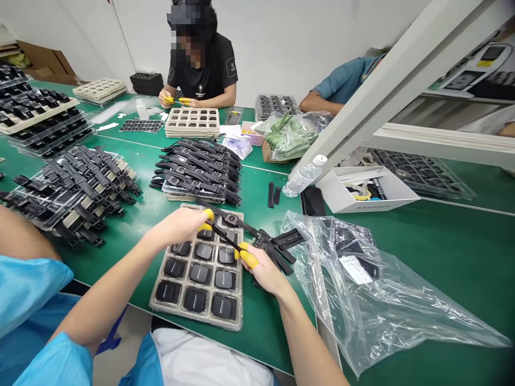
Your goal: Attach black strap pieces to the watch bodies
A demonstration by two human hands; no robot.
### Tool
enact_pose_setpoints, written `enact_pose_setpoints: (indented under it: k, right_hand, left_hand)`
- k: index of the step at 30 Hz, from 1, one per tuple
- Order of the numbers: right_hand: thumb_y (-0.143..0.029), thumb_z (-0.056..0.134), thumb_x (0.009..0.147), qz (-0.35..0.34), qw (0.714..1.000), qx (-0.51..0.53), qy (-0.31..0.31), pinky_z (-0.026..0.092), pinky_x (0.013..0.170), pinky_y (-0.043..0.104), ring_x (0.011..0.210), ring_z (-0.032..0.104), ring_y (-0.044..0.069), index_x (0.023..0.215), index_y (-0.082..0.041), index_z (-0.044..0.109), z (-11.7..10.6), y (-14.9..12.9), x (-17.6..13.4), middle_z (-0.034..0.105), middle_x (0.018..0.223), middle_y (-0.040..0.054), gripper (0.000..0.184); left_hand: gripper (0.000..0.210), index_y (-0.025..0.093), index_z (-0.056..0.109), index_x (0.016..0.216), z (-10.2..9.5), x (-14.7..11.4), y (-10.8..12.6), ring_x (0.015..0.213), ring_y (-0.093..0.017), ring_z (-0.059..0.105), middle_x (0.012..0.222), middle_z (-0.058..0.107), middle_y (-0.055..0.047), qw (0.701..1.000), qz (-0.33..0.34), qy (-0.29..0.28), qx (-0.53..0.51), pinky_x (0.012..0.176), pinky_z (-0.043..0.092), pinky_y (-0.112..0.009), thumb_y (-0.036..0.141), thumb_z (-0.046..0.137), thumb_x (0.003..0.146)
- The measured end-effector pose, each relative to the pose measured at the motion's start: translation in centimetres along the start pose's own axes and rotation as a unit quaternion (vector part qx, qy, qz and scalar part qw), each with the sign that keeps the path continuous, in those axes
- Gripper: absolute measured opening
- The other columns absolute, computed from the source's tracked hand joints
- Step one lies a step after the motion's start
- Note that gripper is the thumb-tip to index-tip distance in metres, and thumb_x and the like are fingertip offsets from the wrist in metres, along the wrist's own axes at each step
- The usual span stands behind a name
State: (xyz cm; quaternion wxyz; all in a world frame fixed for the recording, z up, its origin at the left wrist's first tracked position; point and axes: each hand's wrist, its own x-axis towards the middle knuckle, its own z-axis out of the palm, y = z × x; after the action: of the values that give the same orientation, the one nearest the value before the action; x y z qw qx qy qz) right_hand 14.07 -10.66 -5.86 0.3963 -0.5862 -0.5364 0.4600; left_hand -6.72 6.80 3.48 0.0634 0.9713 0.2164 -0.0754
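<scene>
Two fingertip pinches on a black strap (224, 235), above the tray (238, 321) towards 1 o'clock: left hand (188, 222) at 10 o'clock, right hand (265, 271) at 4. Looks light, bendy, probably rubbery and grippy; best held near both ends, without sharp folding.

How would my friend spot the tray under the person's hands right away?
Find the big green table. At its near edge, below the left hand and right hand, lies a beige tray. Unlike the pile of strapped watches behind it, it holds rows of square black pieces.
</scene>
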Motion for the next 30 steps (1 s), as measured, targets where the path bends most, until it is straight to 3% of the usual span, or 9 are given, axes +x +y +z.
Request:
enact_pose_setpoints:
  k: [5, 8, 11, 14, 17, 20, 23, 27, 30]
  right_hand:
    - [-0.028, 0.041, 0.098, 0.011, 0.985, -0.155, 0.081, 0.048, 0.078, 0.033, 0.088, 0.066, 0.023, 0.1, -0.019, 0.069, 0.3, -1.5, 2.4, 0.072, 0.095, 0.008, 0.029]
    - [-0.025, 0.042, 0.1, 0.074, 0.936, -0.324, 0.111, 0.047, 0.074, 0.033, 0.088, 0.069, 0.027, 0.124, -0.016, 0.064, 0.6, -2.9, 4.9, 0.075, 0.098, 0.0106, 0.034]
    - [-0.022, 0.047, 0.1, 0.105, 0.883, -0.448, 0.089, 0.044, 0.072, 0.033, 0.089, 0.071, 0.028, 0.123, -0.018, 0.065, 0.9, -3.8, 6.8, 0.076, 0.104, 0.0123, 0.03]
    - [-0.025, 0.045, 0.104, 0.088, 0.869, -0.477, 0.099, 0.044, 0.072, 0.032, 0.095, 0.07, 0.027, 0.126, -0.02, 0.065, 0.8, -3.6, 6.9, 0.072, 0.118, 0.0129, 0.03]
    - [-0.033, 0.046, 0.105, 0.063, 0.858, -0.491, 0.135, 0.045, 0.069, 0.032, 0.099, 0.069, 0.027, 0.128, -0.019, 0.063, -0.3, -2.4, 4.6, 0.067, 0.122, 0.0131, 0.032]
    - [-0.036, 0.049, 0.104, 0.079, 0.864, -0.469, 0.165, 0.046, 0.066, 0.033, 0.091, 0.069, 0.025, 0.126, -0.018, 0.062, -2.4, -1.1, 0.8, 0.067, 0.117, 0.0113, 0.032]
    - [-0.038, 0.05, 0.103, 0.109, 0.868, -0.456, 0.163, 0.048, 0.066, 0.035, 0.084, 0.069, 0.025, 0.124, -0.019, 0.062, -3.9, -0.3, -3.3, 0.068, 0.11, 0.0099, 0.03]
    - [-0.031, 0.058, 0.097, 0.071, 0.888, -0.448, 0.078, 0.056, 0.08, 0.043, 0.104, 0.067, 0.033, 0.128, -0.021, 0.062, -3.8, -0.1, -6.9, 0.064, 0.122, 0.0148, 0.033]
    - [-0.014, 0.06, 0.089, -0.03, 0.904, -0.426, -0.013, 0.049, 0.107, 0.055, 0.14, 0.049, 0.037, 0.137, -0.024, 0.06, -3.0, 0.2, -7.9, 0.052, 0.149, 0.016, 0.048]
  left_hand:
    - [0.026, 0.018, 0.065, 0.098, 0.6, 0.5, -4.1, 0.095, -0.025, 0.07, 0.098, 0.073, -0.01, 0.999, -0.013, 0.031, 0.035, 0.083, 0.045, -0.033, 0.0, 0.05, 0.085]
    - [0.03, 0.017, 0.064, 0.105, 1.5, 2.1, -5.5, 0.091, -0.023, 0.069, 0.097, 0.074, -0.008, 0.998, -0.026, 0.017, 0.046, 0.082, 0.044, -0.032, -0.001, 0.049, 0.085]
    - [0.031, 0.017, 0.065, 0.102, 2.6, 3.5, -6.1, 0.092, -0.024, 0.068, 0.096, 0.073, -0.008, 0.997, -0.025, 0.018, 0.064, 0.083, 0.043, -0.034, -0.002, 0.049, 0.084]
    - [0.031, 0.016, 0.067, 0.106, 4.0, 3.8, -6.1, 0.106, -0.03, 0.064, 0.106, 0.071, -0.014, 0.995, -0.031, 0.05, 0.077, 0.094, 0.042, -0.042, 0.0, 0.045, 0.09]
    - [0.028, 0.013, 0.067, 0.111, 5.6, 2.8, -5.7, 0.119, -0.034, 0.056, 0.121, 0.065, -0.02, 0.989, -0.049, 0.106, 0.091, 0.103, 0.039, -0.047, 0.01, 0.041, 0.098]
    - [0.026, 0.012, 0.067, 0.105, 6.8, 1.1, -5.4, 0.114, -0.036, 0.055, 0.116, 0.065, -0.021, 0.978, -0.092, 0.158, 0.104, 0.095, 0.043, -0.046, 0.019, 0.043, 0.101]
    - [0.022, 0.012, 0.068, 0.102, 7.1, -0.1, -5.4, 0.103, -0.035, 0.057, 0.105, 0.066, -0.018, 0.982, -0.111, 0.113, 0.1, 0.081, 0.044, -0.044, 0.021, 0.047, 0.1]
    - [0.02, 0.012, 0.068, 0.101, 6.6, 0.0, -5.5, 0.106, -0.036, 0.057, 0.106, 0.065, -0.019, 0.989, -0.101, 0.06, 0.091, 0.082, 0.042, -0.044, 0.022, 0.051, 0.096]
    - [0.02, 0.012, 0.067, 0.098, 6.2, 0.7, -5.5, 0.109, -0.037, 0.055, 0.105, 0.065, -0.021, 0.989, -0.102, 0.063, 0.083, 0.085, 0.042, -0.046, 0.022, 0.05, 0.096]
